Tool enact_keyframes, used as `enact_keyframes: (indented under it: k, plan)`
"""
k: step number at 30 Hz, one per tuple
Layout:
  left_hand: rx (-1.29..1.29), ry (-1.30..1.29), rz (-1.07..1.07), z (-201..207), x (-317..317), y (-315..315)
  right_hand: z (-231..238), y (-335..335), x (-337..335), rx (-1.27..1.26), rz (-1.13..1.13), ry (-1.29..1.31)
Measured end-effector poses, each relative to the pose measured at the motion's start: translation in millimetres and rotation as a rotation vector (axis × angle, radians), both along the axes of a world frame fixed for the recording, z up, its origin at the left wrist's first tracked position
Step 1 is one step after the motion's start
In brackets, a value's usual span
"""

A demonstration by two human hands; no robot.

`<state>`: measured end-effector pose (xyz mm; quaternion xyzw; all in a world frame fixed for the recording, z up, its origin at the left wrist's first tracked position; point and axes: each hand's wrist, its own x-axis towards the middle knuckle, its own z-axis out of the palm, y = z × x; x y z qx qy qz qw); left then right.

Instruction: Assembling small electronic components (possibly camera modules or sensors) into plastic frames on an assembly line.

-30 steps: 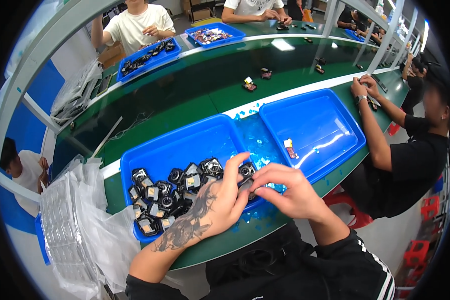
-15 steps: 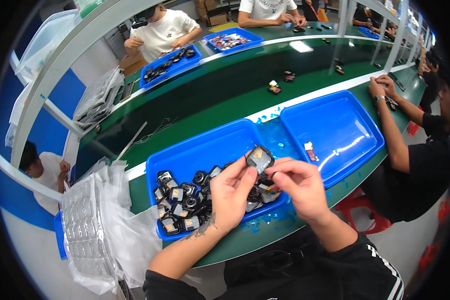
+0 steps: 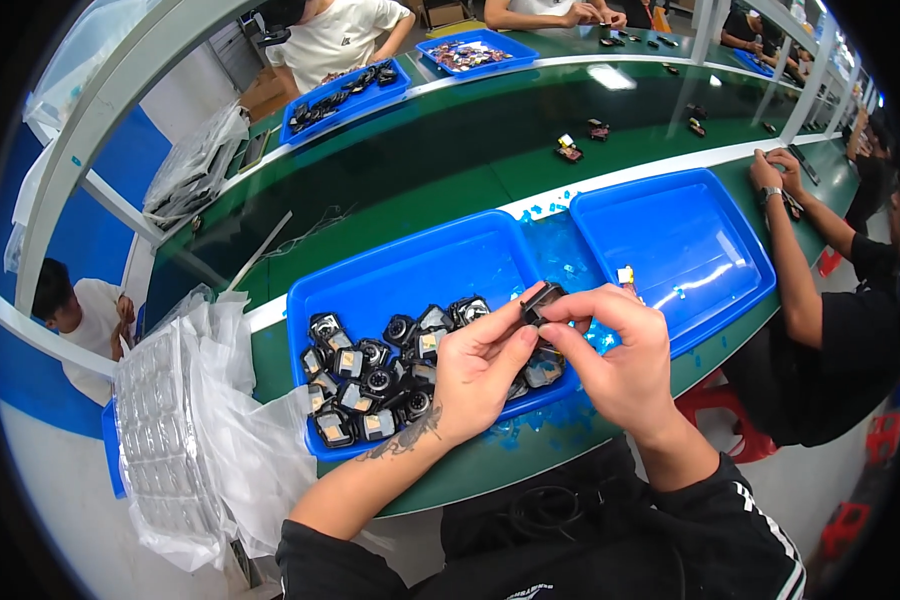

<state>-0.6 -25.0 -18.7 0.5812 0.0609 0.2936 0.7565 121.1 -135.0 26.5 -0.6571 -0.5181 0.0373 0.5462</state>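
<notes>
Both hands meet above the front edge of a blue tray [image 3: 410, 262]. My left hand [image 3: 478, 385] pinches a small black watch-like case [image 3: 542, 298] between thumb and fingers. The fingers of my right hand [image 3: 625, 350] are closed at the case's right side, pressing or gripping it; whether they hold a smaller part too is hidden. The case is tilted, with its edge toward me. Several similar black cases [image 3: 378, 380] lie jumbled in the tray below, some showing grey backs with a tan patch, others round openings.
A second blue tray [image 3: 690, 240] to the right holds a small part [image 3: 626, 276] with a white-yellow tab. Blue film scraps [image 3: 560, 262] litter the green bench. Clear plastic blister trays [image 3: 165, 420] stand at left. Circuit parts [image 3: 570, 150] lie on the green belt; a co-worker's arm [image 3: 795, 250] is at right.
The case has turned in my fingers from showing its flat grey back to being tilted edge-on. My right hand has shifted slightly, with its fingers now against the case. The view has moved a little.
</notes>
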Motion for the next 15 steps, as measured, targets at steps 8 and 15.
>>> enact_keyframes:
  k: [8,15]
  plan:
    - [0.031,0.027,-0.013,-3.4,-2.7,-0.6,0.5,3.9,-0.9,-0.015,-0.012,0.099]
    - [0.076,0.019,-0.009,-5.0,-2.3,-1.4,-1.7,3.1,3.3,-0.071,-0.024,0.016]
